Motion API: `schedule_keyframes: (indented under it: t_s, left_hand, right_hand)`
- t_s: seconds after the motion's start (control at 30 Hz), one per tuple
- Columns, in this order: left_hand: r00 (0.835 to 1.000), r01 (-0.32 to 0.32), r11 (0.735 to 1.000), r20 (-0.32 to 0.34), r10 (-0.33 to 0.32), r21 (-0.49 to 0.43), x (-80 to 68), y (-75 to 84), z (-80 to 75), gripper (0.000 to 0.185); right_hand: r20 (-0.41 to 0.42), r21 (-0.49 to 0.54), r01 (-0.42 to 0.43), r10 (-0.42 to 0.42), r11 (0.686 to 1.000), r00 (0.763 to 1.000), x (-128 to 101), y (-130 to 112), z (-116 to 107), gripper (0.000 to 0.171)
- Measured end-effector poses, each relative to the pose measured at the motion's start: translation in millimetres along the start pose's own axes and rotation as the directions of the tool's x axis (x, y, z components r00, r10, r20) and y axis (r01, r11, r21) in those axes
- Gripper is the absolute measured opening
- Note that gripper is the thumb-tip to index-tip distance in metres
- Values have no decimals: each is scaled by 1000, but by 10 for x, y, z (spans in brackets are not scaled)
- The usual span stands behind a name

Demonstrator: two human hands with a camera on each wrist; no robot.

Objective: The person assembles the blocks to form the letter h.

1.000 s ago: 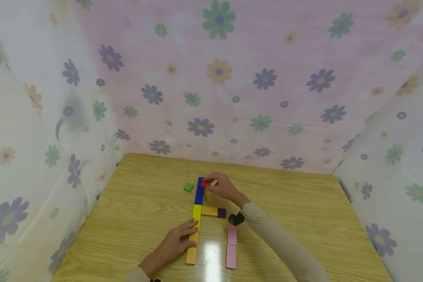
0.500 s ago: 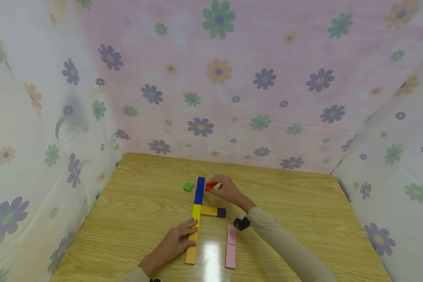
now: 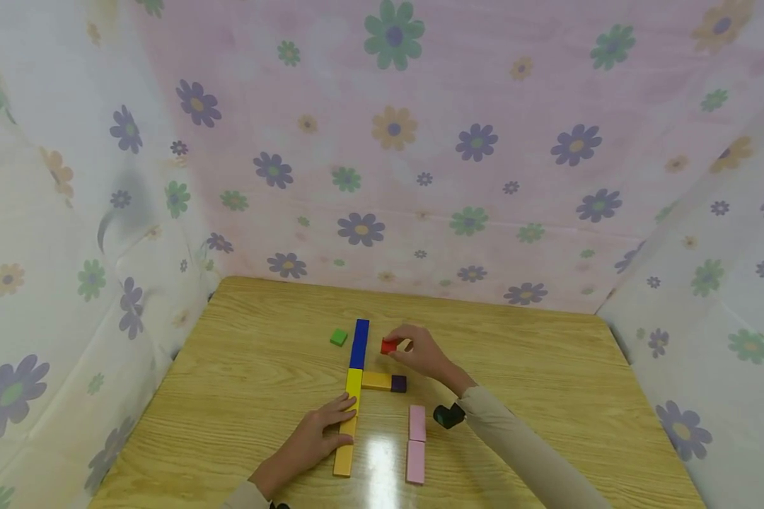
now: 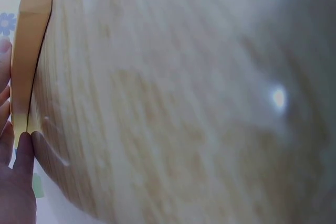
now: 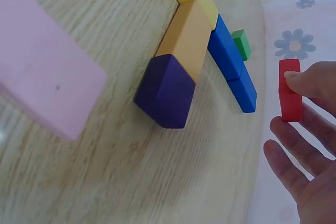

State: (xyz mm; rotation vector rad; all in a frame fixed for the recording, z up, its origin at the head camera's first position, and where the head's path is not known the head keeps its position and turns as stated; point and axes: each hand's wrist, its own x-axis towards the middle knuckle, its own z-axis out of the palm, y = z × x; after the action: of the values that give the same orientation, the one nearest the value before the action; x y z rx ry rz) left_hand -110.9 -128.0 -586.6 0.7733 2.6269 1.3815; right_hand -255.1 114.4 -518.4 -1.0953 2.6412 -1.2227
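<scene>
My right hand (image 3: 420,351) pinches a small red block (image 3: 388,346) between thumb and fingers, to the right of the blue blocks (image 3: 359,344). In the right wrist view the thumb presses one face of the red block (image 5: 290,98). Lower left, my left hand (image 3: 321,431) rests its fingers on the row where a yellow block (image 3: 354,380) meets an orange block (image 3: 344,461). The blue, yellow and orange blocks form one long line. From the yellow block's right side another orange block (image 3: 377,381) sticks out, with a dark purple block (image 3: 398,384) at its end.
A green block (image 3: 339,337) lies left of the blue ones. Two pink blocks (image 3: 417,424) stand end to end below the purple one, near my right sleeve (image 3: 522,445). Flowered cloth (image 3: 420,198) hangs around the wooden table (image 3: 522,360).
My right hand has carried the red block away from the blue blocks, to the right and slightly toward me. My left hand has stayed in place.
</scene>
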Motion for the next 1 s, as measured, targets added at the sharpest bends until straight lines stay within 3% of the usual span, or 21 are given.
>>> schedule_keyframes:
  t_s: [0.47,1.0]
  left_hand:
    - [1000,-21,1000,-9,21,16,1,-23,10,47]
    - [999,-28,999,-20,28,17,1,-22,21,47]
  right_hand:
    - [7,35,-52,52,998,999,-290,65,-43,22]
    - [-20,18,-32,33,999,999,-580,173,-58,21]
